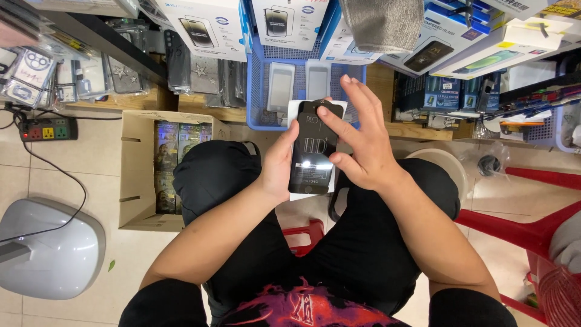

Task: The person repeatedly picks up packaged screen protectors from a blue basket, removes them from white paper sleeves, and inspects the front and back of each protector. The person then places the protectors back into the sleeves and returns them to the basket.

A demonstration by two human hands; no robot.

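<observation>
Your left hand [279,162] covers the left edge of the black screen-protector packet [313,148], and your right hand [362,140] hides its right side. Right of that hand, the red stool [532,227] runs off the frame's edge.

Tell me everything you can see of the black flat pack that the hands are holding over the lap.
The black flat pack is a slim, glossy rectangle with rounded corners and pale lettering, glare near its lower end. It stands lengthwise, tilted slightly, above the knees. A white card or sleeve of like shape shows behind its edges. The left hand grips its left edge from behind, thumb along the side; the right hand touches its right edge with thumb and forefinger, other fingers spread.
</observation>
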